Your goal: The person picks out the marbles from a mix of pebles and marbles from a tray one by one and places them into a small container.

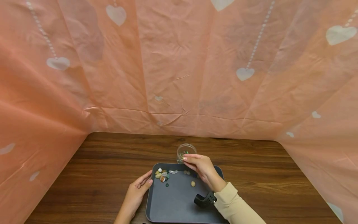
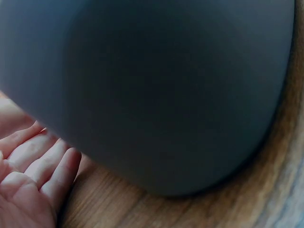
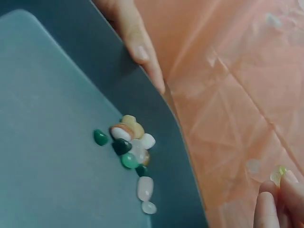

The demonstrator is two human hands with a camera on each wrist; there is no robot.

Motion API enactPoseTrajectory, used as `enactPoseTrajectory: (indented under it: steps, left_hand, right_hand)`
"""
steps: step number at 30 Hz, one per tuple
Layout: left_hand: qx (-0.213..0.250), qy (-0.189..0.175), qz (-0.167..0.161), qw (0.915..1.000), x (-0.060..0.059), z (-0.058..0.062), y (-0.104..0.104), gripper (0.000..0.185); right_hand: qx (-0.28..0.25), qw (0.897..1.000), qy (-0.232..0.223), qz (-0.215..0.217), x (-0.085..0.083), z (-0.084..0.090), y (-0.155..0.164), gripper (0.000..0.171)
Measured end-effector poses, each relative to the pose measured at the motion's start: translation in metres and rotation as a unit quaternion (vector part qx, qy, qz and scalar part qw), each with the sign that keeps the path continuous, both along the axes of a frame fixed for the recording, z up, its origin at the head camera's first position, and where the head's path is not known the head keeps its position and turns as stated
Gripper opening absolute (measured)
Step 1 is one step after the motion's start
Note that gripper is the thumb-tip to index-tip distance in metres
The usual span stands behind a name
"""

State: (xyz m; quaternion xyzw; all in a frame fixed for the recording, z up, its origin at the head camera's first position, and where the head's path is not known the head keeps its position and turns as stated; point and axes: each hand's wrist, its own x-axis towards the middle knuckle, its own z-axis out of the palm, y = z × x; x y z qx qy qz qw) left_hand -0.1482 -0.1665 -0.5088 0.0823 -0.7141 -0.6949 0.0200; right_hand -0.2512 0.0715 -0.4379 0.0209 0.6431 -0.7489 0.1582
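My right hand (image 1: 202, 166) at the glass jar (image 1: 185, 151)

I pinch a small yellow stone (image 3: 278, 175) in my right grip over the jar, just behind the grey tray (image 1: 173, 202). My left hand (image 1: 137, 193), fingers straight, rests against the tray's left edge on the tabletop (image 1: 106, 168).

A dark grey tray (image 2: 161, 90) fills most of the view, blurred and close. The left hand (image 2: 28, 185) lies at its lower-left edge, fingers (image 2: 52, 166) straight against it. Brown wooden table (image 2: 213, 209) shows beneath.
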Motion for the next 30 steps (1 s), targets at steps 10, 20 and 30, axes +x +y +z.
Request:
enactPoseTrajectory:
  steps: [10,20,30]
  left_hand:
    - [-0.005,0.006,0.004,1.0000,0.000,0.000,0.000,0.048]
    - [-0.005,0.001,0.007,1.0000,-0.001,0.000,-0.001,0.048]
    - [-0.001,0.005,0.001,1.0000,0.000,0.001,0.000,0.049]
  right_hand:
    - [0.074,0.994,0.053,-0.060,-0.017,0.012,0.008,0.028]
    - [0.367,0.891,0.264,-0.026,-0.024,0.016,0.001,0.008]
    - [0.415,0.859,0.300,-0.001,-0.024,0.012,-0.007,0.005]
